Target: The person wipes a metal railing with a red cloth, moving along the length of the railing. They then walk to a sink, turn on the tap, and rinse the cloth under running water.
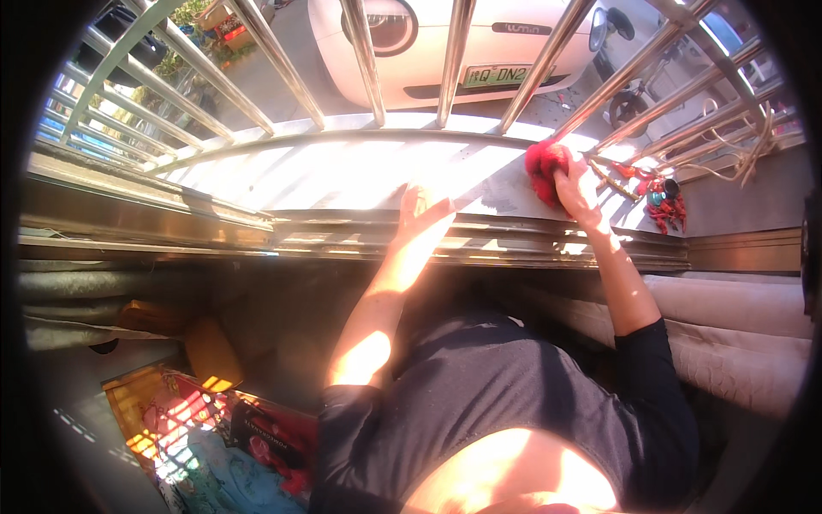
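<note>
My right hand (577, 186) grips a bunched red cloth (543, 170), which lies against the pale outer window ledge (359, 164) near the foot of the metal bars. My left hand (424, 209) is at the ledge's inner edge, over the sliding-window track (501, 241). Its thumb is spread from the fingers and nothing shows in it. Strong sunlight washes out the fingertips and much of the ledge, so contact there is hard to judge. A thin stick (613, 180) lies just right of the cloth.
Stainless steel bars (447, 70) fence the ledge's outer side; a light-coloured car (437, 45) is parked beyond. Red and green odds and ends (666, 199) crowd the right corner, below a loose cord (738, 164). Curtains (725, 302) hang indoors. A box (257, 421) is at lower left.
</note>
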### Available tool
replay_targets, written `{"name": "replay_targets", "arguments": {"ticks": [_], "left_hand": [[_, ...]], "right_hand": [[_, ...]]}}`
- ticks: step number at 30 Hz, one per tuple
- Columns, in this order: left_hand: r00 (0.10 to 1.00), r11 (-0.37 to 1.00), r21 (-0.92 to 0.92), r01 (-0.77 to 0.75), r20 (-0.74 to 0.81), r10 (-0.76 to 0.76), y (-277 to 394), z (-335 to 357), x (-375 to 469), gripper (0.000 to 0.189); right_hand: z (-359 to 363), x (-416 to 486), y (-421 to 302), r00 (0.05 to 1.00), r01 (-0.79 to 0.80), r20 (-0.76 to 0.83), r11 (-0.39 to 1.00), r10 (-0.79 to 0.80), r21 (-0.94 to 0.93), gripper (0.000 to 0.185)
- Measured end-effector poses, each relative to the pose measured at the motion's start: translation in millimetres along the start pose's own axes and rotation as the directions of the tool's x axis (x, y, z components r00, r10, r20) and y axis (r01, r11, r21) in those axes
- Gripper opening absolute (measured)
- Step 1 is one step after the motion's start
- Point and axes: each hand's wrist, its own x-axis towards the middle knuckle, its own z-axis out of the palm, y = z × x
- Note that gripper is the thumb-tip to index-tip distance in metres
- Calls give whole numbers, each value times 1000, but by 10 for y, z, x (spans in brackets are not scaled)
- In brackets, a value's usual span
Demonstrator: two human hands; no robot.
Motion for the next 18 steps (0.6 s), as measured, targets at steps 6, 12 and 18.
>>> {"name": "replay_targets", "arguments": {"ticks": [6, 12, 18], "left_hand": [[955, -88, 961, -261, 271, 120, 403, -356, -53, 30], [892, -100, 904, -416, 427, 146, 677, -442, -252, 26], [891, -6, 908, -418, 412, 191, 661, -404, -242, 20]], "right_hand": [[1049, 148, -980, 902, 412, 51, 889, -429, 198, 47], [1572, 686, -1808, 731, 320, 436, 828, -525, 461, 56], [2578, 1111, -3178, 475, 470, 336, 557, -813, 685, 48]]}}
